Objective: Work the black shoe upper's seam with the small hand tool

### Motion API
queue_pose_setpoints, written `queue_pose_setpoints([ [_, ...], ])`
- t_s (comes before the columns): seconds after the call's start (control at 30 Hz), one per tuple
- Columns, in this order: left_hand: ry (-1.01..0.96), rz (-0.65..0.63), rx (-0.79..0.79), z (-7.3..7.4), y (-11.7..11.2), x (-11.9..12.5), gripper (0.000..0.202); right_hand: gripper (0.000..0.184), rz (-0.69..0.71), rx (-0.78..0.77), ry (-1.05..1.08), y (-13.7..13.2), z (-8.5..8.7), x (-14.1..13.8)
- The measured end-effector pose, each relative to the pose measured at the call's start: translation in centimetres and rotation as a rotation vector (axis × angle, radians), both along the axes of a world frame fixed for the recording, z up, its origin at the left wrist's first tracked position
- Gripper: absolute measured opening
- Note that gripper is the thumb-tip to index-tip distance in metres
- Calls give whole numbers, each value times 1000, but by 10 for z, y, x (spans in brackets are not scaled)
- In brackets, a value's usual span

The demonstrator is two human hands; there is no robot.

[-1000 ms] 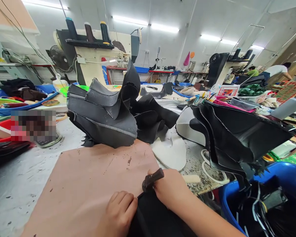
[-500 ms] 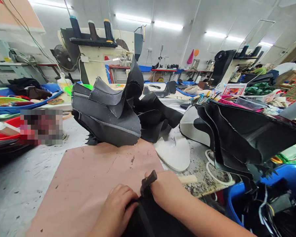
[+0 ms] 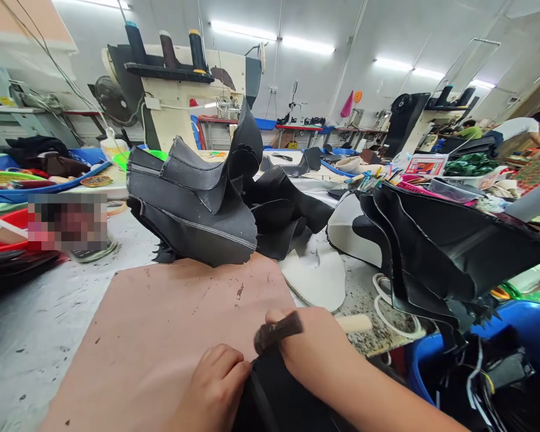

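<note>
My right hand (image 3: pixel 317 354) grips a small hammer by its pale wooden handle (image 3: pixel 354 323); its dark head (image 3: pixel 276 331) sticks out to the left, just above a black leather piece (image 3: pixel 279 402). My left hand (image 3: pixel 213 387) presses with curled fingers on the left edge of that black piece at the near edge of a pinkish-brown work mat (image 3: pixel 175 336).
A heap of stitched black boot uppers (image 3: pixel 193 207) lies behind the mat, another stack (image 3: pixel 436 246) stands at right above a blue bin (image 3: pixel 522 336). White insole pieces (image 3: pixel 317 276) lie beside the mat. Sewing machines and a person (image 3: pixel 519 127) are at the back.
The hammer head dipped toward the black piece and has come back up, now pointing more level. My left hand shifted slightly on the piece's edge.
</note>
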State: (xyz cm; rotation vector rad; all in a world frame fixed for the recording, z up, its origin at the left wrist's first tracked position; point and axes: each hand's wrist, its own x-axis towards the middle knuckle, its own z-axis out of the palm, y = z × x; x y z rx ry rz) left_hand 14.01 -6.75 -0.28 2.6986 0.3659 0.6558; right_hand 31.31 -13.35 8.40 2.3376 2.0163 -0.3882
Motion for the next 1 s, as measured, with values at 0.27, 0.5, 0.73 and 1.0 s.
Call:
queue_pose_setpoints([
  [0.27,6,-6,-35,0,1,1,25,18,-5,30,1,0,-4,-4],
  [0.5,126,120,-66,6,-5,-10,14,28,51,-51,28,1,-18,-16],
  [0.73,13,13,81,3,-11,-16,27,30,45,-24,32,1,-9,-22],
  [1.0,25,142,-290,6,-6,-21,24,20,52,-21,-7,0,-13,-17],
])
